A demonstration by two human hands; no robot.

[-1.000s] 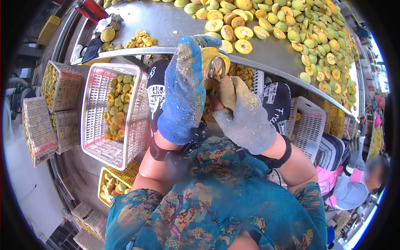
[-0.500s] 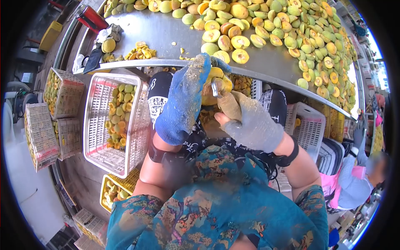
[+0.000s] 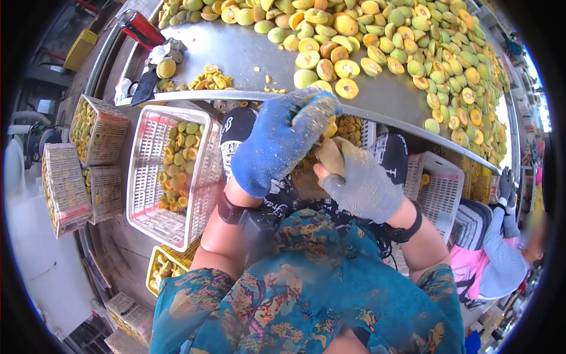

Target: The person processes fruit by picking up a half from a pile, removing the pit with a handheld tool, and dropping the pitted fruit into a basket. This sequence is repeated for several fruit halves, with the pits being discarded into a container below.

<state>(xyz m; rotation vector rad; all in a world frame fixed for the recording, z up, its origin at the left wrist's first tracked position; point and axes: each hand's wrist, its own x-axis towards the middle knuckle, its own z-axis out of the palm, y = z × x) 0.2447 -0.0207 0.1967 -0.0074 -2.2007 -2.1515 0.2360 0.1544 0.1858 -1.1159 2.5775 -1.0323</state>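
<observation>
My left hand [image 3: 289, 138], in a dusty blue glove, is closed over a yellow peach [image 3: 332, 127]. Only a sliver of the fruit shows beneath the fingers. My right hand [image 3: 367, 184], in a grey glove with a brownish thumb and finger area, is right beside it, with its fingers curled. The small metal-tipped hand tool it gripped in the earlier frame is hidden now by the hands. Both hands are over my lap, just in front of the metal table [image 3: 236, 56]. Cut peach halves [image 3: 346, 88] lie on the table beyond them.
A white crate [image 3: 134, 194] of peach halves stands at my left, a yellow crate [image 3: 154, 268] below it. Another white crate [image 3: 436, 194] is at my right. A red can [image 3: 141, 29] and fruit scraps [image 3: 211, 79] rest on the table. A co-worker [image 3: 498, 259] sits far right.
My left hand has turned over the peach and covers most of it. The tool's metal tip has gone out of sight. The whole view has shifted slightly.
</observation>
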